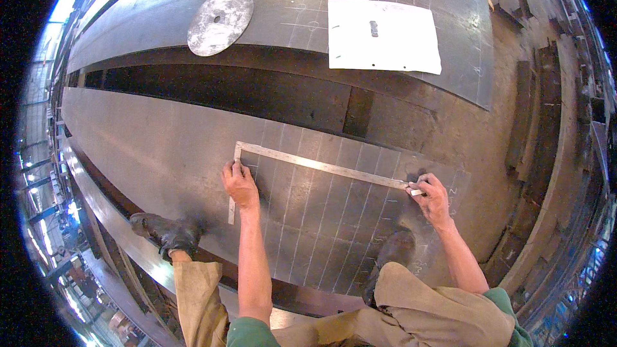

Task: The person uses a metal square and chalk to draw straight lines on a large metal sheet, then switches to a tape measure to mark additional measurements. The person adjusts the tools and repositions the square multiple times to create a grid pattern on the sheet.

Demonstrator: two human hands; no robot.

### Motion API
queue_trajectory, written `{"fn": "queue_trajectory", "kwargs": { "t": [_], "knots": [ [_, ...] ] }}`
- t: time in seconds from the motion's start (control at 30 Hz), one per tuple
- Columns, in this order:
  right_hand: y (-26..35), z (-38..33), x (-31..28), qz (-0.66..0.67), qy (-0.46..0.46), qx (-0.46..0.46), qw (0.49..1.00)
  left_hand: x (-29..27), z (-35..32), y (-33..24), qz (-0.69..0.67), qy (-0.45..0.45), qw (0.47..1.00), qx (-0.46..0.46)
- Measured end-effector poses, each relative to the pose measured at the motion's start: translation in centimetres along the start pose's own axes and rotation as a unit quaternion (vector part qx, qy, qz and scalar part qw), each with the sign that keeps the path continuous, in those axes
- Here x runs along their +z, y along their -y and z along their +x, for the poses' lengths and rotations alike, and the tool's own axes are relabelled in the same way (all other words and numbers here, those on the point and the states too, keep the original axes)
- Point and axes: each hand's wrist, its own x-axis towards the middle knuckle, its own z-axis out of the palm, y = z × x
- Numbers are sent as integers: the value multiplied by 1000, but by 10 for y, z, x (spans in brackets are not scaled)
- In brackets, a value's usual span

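Light glares off the metal square (308, 162) between the left hand (241, 187) and right hand (432, 201); soft shadow lies beside the right. Far left of both, the background (59, 11) blows out; outlying edges bow toward black corners.

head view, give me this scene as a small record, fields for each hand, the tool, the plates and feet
left hand: gripping the short arm of the steel square
right hand: holding a white chalk-like stick by the long arm's far end
square position: flat on the near metal plate
near plate: ruled with pale parallel strokes
far metal plate: carries a round disc and white paper sheet
feet: dark shoes
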Motion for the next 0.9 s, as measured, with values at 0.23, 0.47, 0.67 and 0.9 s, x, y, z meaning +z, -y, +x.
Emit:
{"fn": "queue_trajectory", "kwargs": {
  "t": [0.23, 0.47, 0.67, 0.9],
  "knots": [
    [-2, -2, -4, 15, 26, 16, 999, 2, 0, 0, -9, 32, 999, -29],
    [-7, -5, -1, -31, 20, -27, 999, 1, 1, 0, -35, 21, 999, -26],
    [0, -3, -2, -33, 7, -22, 999, -3, 4, -5, -6, 29, 999, -19],
    [-9, -4, 3, -100, -6, -94, 991, -3, 4, -5, 1, 25, 999, -22]
  ]
}}
